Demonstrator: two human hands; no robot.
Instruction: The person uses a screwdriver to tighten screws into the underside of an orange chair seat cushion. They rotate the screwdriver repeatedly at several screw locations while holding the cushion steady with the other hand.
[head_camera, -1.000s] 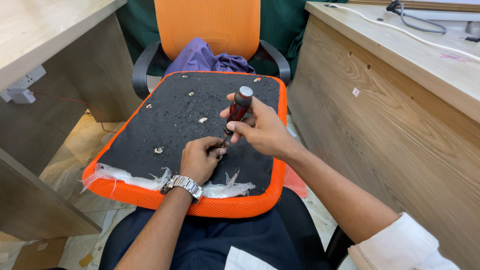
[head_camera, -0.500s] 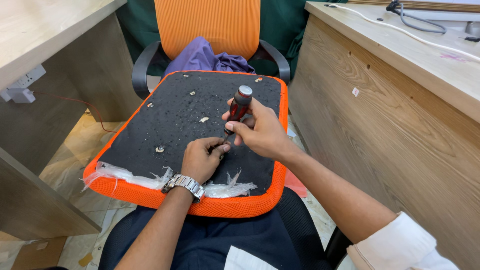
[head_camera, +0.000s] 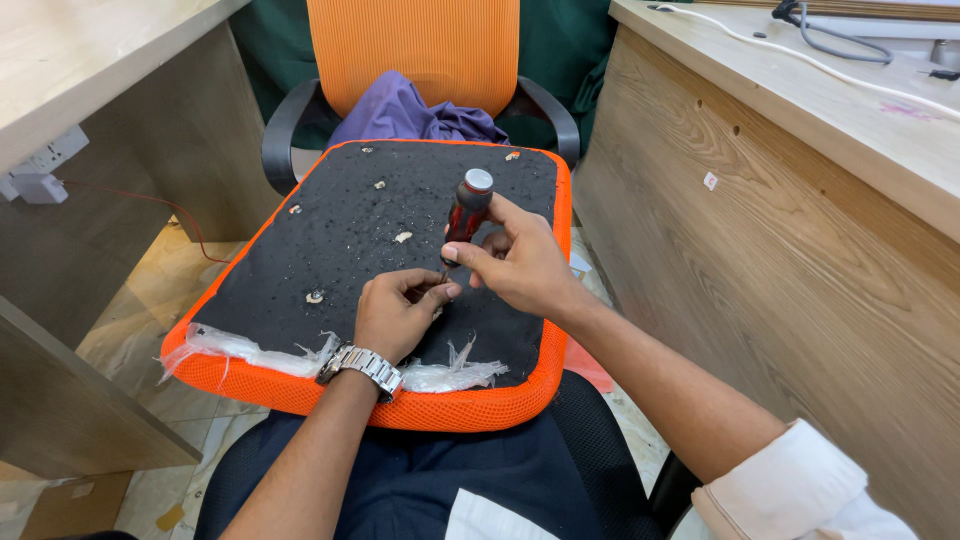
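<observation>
Both bare forearms reach forward from the lower edge and converge. The left hand (head_camera: 398, 312) lies knuckles-up, wrist straight, its fingers (head_camera: 432, 296) curled in and pinched together at the tips. The right hand (head_camera: 517, 262) sits just beyond it, thumb and fingers wrapped in a closed grip, wrist slightly bent, sleeve rolled at the elbow.

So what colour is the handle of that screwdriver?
Dark red and black with a silver cap, on the screwdriver; the head view shows it.

- Head view: single camera worn on the person's head, looking steeply down and forward, close over the lap.
- Seat cushion (head_camera: 360, 260) fills centre frame; desks flank both sides.
</observation>
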